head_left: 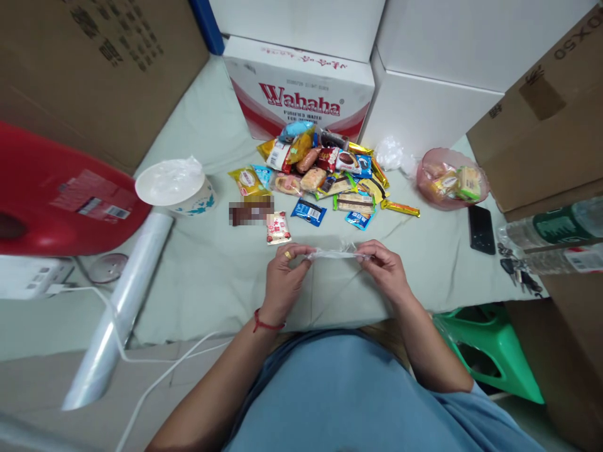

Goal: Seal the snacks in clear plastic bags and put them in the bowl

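Pink see-through bowl (453,177) on the desk (217,276), far right, with a few wrapped snacks inside, about 3, hard to count. White paper cup (175,187) at the left, lined with a thin clear bag, insides not showing. White box with red "Wahaha" letters (299,88) at the back, shut. More boxes around it, 2 white ones and brown ones on both sides, all shut. Big pile of wrapped snacks (325,169) in front of the Wahaha box, too many to count well, more than 15, in yellow, blue, red and gold wrappers. 1 small red and white snack pack (277,227) lying alone, nearer than the pile. 1 long roll of clear bags (123,307) at the left, leaning off the desk edge. 1 black phone (481,228) flat at the right, with keys (518,274) just beside it. 2 water bottles (556,238) lying on their sides at the far right. Small clear plastic bag (335,253) held low over the desk, in the middle, close to the body. Thin, shiny, see-through, pulled into a flat crinkly strip. Left hand (284,276) pinching 1 end with finger and thumb, a gold ring and a red string at the wrist showing. Right hand (384,267) pinching the other end the same way.
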Available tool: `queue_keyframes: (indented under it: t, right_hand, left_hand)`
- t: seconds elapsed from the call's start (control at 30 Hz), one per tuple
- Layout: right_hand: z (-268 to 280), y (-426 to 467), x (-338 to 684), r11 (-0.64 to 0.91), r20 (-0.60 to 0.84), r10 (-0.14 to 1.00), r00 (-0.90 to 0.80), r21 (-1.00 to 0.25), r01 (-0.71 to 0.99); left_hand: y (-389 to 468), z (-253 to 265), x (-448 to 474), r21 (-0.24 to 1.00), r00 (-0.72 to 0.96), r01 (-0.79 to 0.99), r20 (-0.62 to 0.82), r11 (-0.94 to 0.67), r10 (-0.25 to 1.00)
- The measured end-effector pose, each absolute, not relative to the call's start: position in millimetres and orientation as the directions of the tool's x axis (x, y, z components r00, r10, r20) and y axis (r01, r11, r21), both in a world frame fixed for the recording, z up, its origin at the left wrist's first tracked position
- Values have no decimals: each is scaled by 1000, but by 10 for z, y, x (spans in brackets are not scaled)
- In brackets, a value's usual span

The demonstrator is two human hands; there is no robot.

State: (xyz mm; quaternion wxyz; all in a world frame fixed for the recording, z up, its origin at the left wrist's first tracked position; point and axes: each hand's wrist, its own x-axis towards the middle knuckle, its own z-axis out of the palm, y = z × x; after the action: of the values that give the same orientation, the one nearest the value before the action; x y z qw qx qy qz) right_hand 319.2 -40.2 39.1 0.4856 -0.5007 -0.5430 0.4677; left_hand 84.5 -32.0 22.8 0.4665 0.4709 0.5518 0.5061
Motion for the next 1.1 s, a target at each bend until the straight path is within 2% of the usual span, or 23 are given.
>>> queue_keyframes:
  t: [0.1,0.23,0.27,0.37,0.43,0.6,0.67,0.8,0.9,1.0,1.1]
  right_hand:
    - [507,-445,3230,199,172,977,-127,-947,250]
    - [656,-486,3350,163,61,940,-336,-944,286]
    - [689,-480,3394,146,57,945,-321,-954,262]
    - [795,-411,3498,173,152,981,-123,-968,181]
    - [867,-342,3494,217,198,975,-100,-948,232]
    - [834,-222,3229,305,115,887,-447,-873,380]
    - [721,-217,3137,299,82,885,-458,-855,425]
    - [512,-248,3098,206,96,962,-257,-873,442]
    - [457,-288,3097,151,107,986,-125,-888,434]
    - [470,-328,3054,155,125,987,-96,-889,432]
    - [490,-352,3006,118,99,993,-69,-916,384]
  left_hand:
    - [-330,228,818,998,-143,43,50,-44,988]
    - [-349,238,809,991,-163,44,132,-127,978]
    - [-356,244,807,988,-157,54,152,-145,976]
    - [-378,279,807,978,-134,80,202,-193,970]
    - [-392,314,817,974,-117,90,219,-210,969]
    - [-400,362,837,979,-92,86,193,-185,977]
    - [-387,329,805,985,-98,69,164,-158,982]
    - [-372,200,702,998,-170,8,64,-63,983]
    - [-433,156,721,985,-228,-145,-123,91,966]
    - [-544,207,865,918,-180,-265,-348,296,920]
    - [-607,272,1017,900,-115,-236,-401,367,909]
